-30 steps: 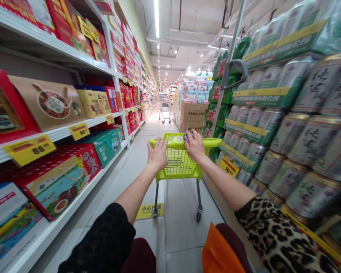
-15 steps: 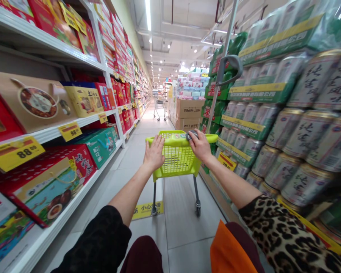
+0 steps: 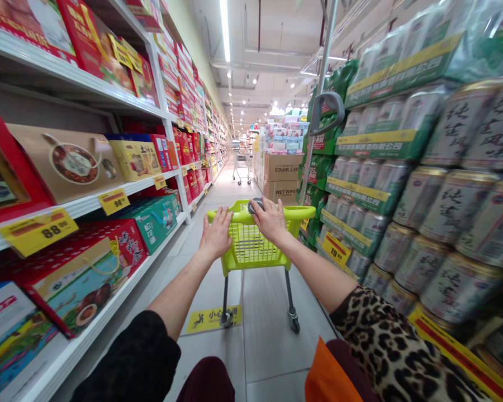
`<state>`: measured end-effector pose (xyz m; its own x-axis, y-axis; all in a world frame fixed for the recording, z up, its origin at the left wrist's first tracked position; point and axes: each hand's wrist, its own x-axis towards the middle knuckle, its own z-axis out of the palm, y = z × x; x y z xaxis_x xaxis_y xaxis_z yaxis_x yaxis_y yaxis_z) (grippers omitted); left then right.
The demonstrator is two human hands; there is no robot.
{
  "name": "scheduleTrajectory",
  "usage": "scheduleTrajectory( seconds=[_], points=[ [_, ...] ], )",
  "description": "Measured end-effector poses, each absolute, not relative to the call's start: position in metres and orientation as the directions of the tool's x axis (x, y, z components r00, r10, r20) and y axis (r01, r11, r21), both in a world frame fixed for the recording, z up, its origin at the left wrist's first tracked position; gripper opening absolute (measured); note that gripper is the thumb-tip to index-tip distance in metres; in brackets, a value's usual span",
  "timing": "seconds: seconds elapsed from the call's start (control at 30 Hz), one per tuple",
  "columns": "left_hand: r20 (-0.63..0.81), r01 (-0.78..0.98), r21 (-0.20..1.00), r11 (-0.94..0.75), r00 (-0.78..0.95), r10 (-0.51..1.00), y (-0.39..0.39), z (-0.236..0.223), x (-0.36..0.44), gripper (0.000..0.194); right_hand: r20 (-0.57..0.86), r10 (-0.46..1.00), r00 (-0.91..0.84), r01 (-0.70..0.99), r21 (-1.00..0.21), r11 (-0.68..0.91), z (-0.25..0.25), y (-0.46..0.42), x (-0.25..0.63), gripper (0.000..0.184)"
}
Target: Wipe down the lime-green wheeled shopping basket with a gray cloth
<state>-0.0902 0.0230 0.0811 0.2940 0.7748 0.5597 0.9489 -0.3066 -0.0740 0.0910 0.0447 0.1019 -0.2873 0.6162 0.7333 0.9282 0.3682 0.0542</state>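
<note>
A small lime-green shopping cart (image 3: 255, 248) with a mesh basket stands in front of me on grey-wheeled legs. At the left end of its handle (image 3: 297, 213), my left hand (image 3: 216, 237) has its fingers laid over the bar. My right hand (image 3: 272, 222) is near the handle's middle, pressing a small grey cloth-like wad (image 3: 257, 205) onto it. Fingers cover part of the wad, so its exact kind is unclear. Beneath the cart's left wheel, a yellow slip-warning sticker (image 3: 201, 321) is on the floor.
Shelves of red gift boxes (image 3: 126, 240) line the left side. Stacked beer cans (image 3: 452, 206) rise close on the right, beside a metal pole with a grey handle (image 3: 327, 106). Wet-wipes cartons (image 3: 281, 167) and another cart (image 3: 242, 167) are farther down the aisle.
My right hand has slid left along the cart handle with the grey wad, from the right part toward the middle. My left hand stays on the handle's left end. The view shifted slightly.
</note>
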Motion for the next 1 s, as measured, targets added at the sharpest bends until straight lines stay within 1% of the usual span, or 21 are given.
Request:
scheduleTrajectory(
  seconds=[0.03, 0.1, 0.2, 0.27, 0.33, 0.4, 0.43, 0.5, 0.63, 0.77, 0.83, 0.93, 1.0],
  points=[
    [0.577, 0.950, -0.041, -0.311, 0.277, 0.769, 0.023, 0.084, -0.087, 0.069, 0.735, 0.617, -0.282, 0.928, 0.046, 0.369, 0.102, 0.045, 0.094, 0.044],
    [0.628, 0.935, 0.044, -0.351, 0.247, 0.738, 0.023, 0.094, -0.075, 0.067, 0.739, 0.626, -0.249, 0.926, -0.008, 0.377, 0.102, 0.046, 0.096, 0.051],
    [0.685, 0.868, 0.138, -0.477, 0.265, 0.679, 0.024, 0.112, -0.043, 0.063, 0.736, 0.651, -0.186, 0.912, -0.117, 0.393, 0.099, 0.049, 0.091, 0.061],
    [0.661, 0.835, 0.170, -0.523, 0.297, 0.689, 0.026, 0.123, -0.019, 0.056, 0.727, 0.665, -0.170, 0.902, -0.156, 0.402, 0.095, 0.048, 0.091, 0.061],
    [0.611, 0.841, 0.206, -0.500, 0.289, 0.737, 0.030, 0.128, 0.002, 0.048, 0.717, 0.673, -0.183, 0.896, -0.160, 0.414, 0.092, 0.044, 0.097, 0.063],
    [0.597, 0.860, 0.226, -0.457, 0.248, 0.763, 0.035, 0.128, 0.015, 0.044, 0.708, 0.673, -0.212, 0.894, -0.139, 0.427, 0.088, 0.039, 0.112, 0.070],
    [0.610, 0.871, 0.227, -0.435, 0.221, 0.761, 0.037, 0.126, 0.019, 0.044, 0.707, 0.669, -0.229, 0.894, -0.118, 0.432, 0.087, 0.036, 0.122, 0.074],
    [0.663, 0.893, 0.191, -0.407, 0.189, 0.725, 0.041, 0.120, 0.024, 0.042, 0.710, 0.658, -0.250, 0.904, -0.073, 0.422, 0.085, 0.034, 0.144, 0.076],
    [0.753, 0.916, 0.062, -0.395, 0.217, 0.622, 0.046, 0.107, 0.035, 0.033, 0.696, 0.679, -0.236, 0.942, -0.009, 0.336, 0.079, 0.037, 0.173, 0.069],
    [0.786, 0.918, 0.012, -0.397, 0.237, 0.571, 0.050, 0.101, 0.023, 0.026, 0.697, 0.678, -0.234, 0.956, 0.039, 0.290, 0.072, 0.041, 0.176, 0.064],
    [0.795, 0.926, 0.004, -0.378, 0.226, 0.563, 0.051, 0.099, -0.002, 0.026, 0.698, 0.671, -0.251, 0.953, 0.059, 0.296, 0.071, 0.040, 0.176, 0.061],
    [0.814, 0.954, 0.057, -0.294, 0.126, 0.566, 0.053, 0.095, -0.055, 0.025, 0.688, 0.676, -0.265, 0.949, 0.059, 0.311, 0.069, 0.039, 0.175, 0.060],
    [0.831, 0.951, 0.057, -0.303, 0.123, 0.542, 0.054, 0.093, -0.080, 0.026, 0.687, 0.683, -0.249, 0.952, 0.044, 0.304, 0.068, 0.038, 0.173, 0.062]
  ],
)
